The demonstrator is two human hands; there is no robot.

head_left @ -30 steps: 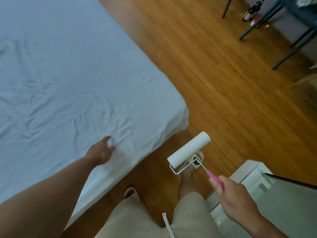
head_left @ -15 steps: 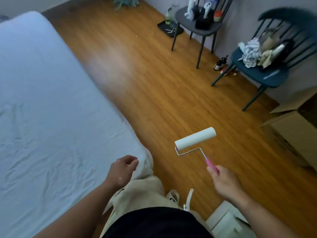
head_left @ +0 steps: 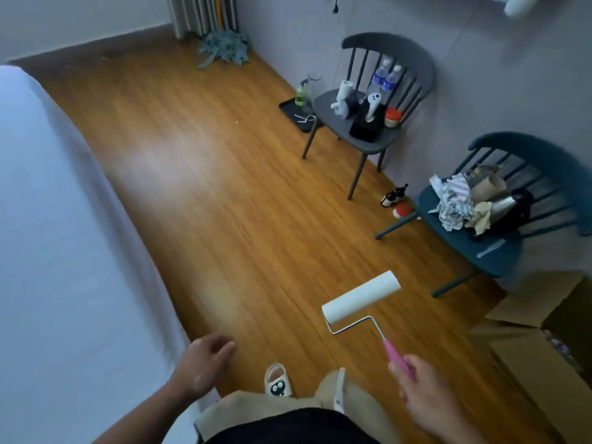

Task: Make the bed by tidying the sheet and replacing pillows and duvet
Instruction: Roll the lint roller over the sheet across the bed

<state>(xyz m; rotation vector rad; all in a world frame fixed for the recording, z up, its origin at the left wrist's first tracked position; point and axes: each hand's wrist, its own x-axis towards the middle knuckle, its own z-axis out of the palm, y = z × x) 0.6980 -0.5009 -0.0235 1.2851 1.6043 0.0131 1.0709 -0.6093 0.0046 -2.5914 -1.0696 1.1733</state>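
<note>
The right hand [head_left: 426, 389] grips the lint roller [head_left: 361, 298] by a smooth pink plastic handle [head_left: 395, 355]. Just past the grip, a thin bare metal wire [head_left: 355, 325], bright and polished, bends up to the roll, whose white paper skin looks matt and even. Under and ahead of the grip, the floor [head_left: 208, 187] is wood-grain plank with a soft satin sheen. Well left of the grip, the sheet [head_left: 48, 251] is matt pale cloth. Right of the grip, the box [head_left: 538, 331] is dull brown cardboard.
</note>
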